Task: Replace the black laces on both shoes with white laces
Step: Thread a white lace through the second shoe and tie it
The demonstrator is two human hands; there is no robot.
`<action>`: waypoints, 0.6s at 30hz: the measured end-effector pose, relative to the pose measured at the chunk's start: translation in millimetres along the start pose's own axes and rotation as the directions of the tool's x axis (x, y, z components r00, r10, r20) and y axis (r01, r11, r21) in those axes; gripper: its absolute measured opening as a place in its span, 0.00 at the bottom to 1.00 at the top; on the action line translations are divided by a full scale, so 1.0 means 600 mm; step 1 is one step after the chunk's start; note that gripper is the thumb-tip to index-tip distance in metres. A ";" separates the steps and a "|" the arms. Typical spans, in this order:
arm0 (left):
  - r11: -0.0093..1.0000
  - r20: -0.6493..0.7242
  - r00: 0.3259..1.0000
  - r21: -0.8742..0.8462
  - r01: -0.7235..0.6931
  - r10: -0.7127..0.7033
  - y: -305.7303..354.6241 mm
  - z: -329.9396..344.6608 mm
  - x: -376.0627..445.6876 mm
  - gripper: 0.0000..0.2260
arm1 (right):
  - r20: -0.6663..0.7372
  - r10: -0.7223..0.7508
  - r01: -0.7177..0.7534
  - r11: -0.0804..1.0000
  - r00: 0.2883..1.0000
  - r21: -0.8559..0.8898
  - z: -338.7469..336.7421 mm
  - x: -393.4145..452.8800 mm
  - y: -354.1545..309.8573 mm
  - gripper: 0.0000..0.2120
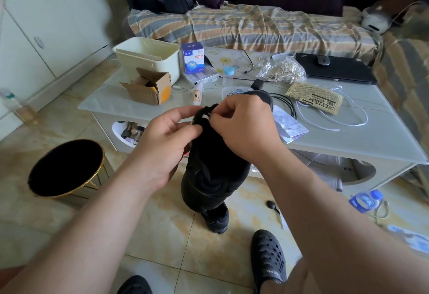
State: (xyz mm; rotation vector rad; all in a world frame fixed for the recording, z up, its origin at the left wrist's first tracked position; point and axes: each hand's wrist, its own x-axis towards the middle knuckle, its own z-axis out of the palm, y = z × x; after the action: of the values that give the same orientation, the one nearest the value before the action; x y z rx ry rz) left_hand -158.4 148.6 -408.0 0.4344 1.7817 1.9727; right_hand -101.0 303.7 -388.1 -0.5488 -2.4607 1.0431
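A black shoe [214, 166] is held up in front of me, heel end toward me and toe pointing at the table. My left hand [167, 140] grips its left side near the eyelets. My right hand [243, 126] pinches a short piece of white lace [206, 116] at the shoe's top. The second black shoe [217, 220] lies on the floor below, mostly hidden by the held one. Another white lace [334, 117] lies in loose loops on the glass table to the right.
The glass coffee table [348, 145] carries a cream bin [148, 59], cardboard box [148, 89], blue-white box [192, 58], bag of cotton swabs [282, 69], laptop with mouse [334, 68] and newspaper [314, 97]. A black round basket [66, 168] and a water bottle [366, 201] are on the floor.
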 end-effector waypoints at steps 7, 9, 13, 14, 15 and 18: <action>0.989 0.024 0.997 0.126 -0.076 0.074 0.002 0.001 -0.003 0.18 | 0.001 -0.018 0.018 0.999 1.000 -0.049 0.002 -0.002 -0.001 0.03; 0.982 0.022 0.996 0.168 -0.089 0.086 0.001 0.002 -0.004 0.19 | 0.005 0.008 -0.008 1.000 1.000 -0.015 0.003 -0.004 0.001 0.02; 0.982 -0.009 0.996 0.170 -0.084 0.086 -0.008 0.006 -0.004 0.22 | -0.008 0.043 -0.042 0.995 0.999 0.089 0.003 -0.007 -0.001 0.07; 0.982 -0.011 0.996 0.166 -0.087 0.090 -0.010 0.009 -0.005 0.22 | -0.016 0.042 -0.040 0.995 0.999 0.094 0.003 -0.007 -0.001 0.10; 0.983 -0.015 0.995 0.162 -0.090 0.094 -0.011 0.012 -0.006 0.23 | -0.025 0.035 -0.033 0.996 0.999 0.087 0.003 -0.007 -0.002 0.11; 0.978 -0.022 0.993 0.174 -0.112 0.118 -0.012 0.019 -0.012 0.27 | -0.045 0.002 0.001 0.998 0.999 0.065 0.008 -0.009 -0.004 0.10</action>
State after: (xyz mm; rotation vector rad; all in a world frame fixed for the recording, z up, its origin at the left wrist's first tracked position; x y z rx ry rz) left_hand -145.7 155.1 -413.1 0.5766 1.9979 1.9183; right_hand -99.4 296.5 -390.5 -0.5464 -2.3791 1.0950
